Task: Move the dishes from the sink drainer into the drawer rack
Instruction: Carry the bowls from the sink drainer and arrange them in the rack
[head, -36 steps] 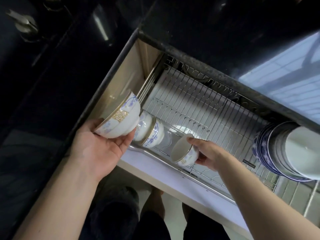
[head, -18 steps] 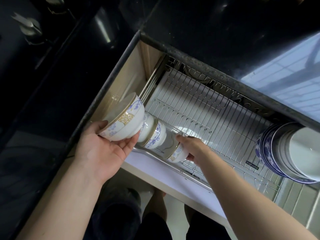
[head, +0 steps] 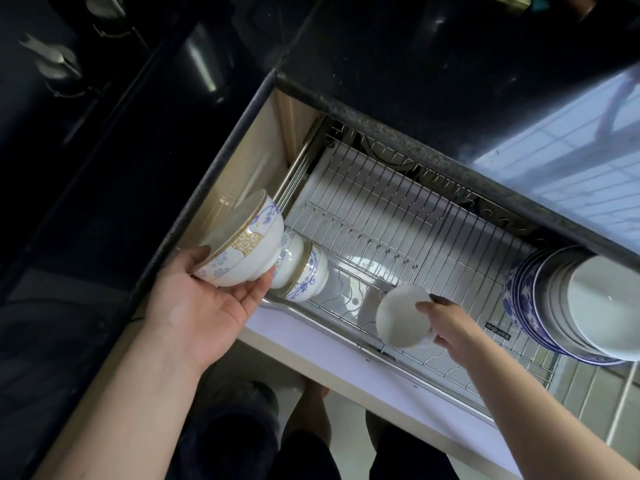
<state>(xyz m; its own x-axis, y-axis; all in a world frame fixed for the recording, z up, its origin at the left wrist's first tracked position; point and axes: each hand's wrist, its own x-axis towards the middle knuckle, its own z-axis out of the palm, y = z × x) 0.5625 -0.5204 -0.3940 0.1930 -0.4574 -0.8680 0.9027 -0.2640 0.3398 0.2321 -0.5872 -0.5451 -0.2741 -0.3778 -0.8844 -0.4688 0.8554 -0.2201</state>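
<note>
The stack of plates (head: 575,306) at the right end of the drawer rack (head: 398,216) is cut off by the picture's right edge, and its count cannot be told. The rack's far side runs under the dark countertop (head: 415,64) and is hidden there. The right hand (head: 446,320) covers part of the small white bowl (head: 403,315) above the rack's near rail, so any pattern on its outside is unseen. The label (head: 497,330) on the rack beside the plates is too small to read.

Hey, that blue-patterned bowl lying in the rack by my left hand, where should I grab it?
Probably by the rim, from the right. The bowl lies on its side in the rack, its foot against the bowl in the left hand, so the mouth faces right.
</note>
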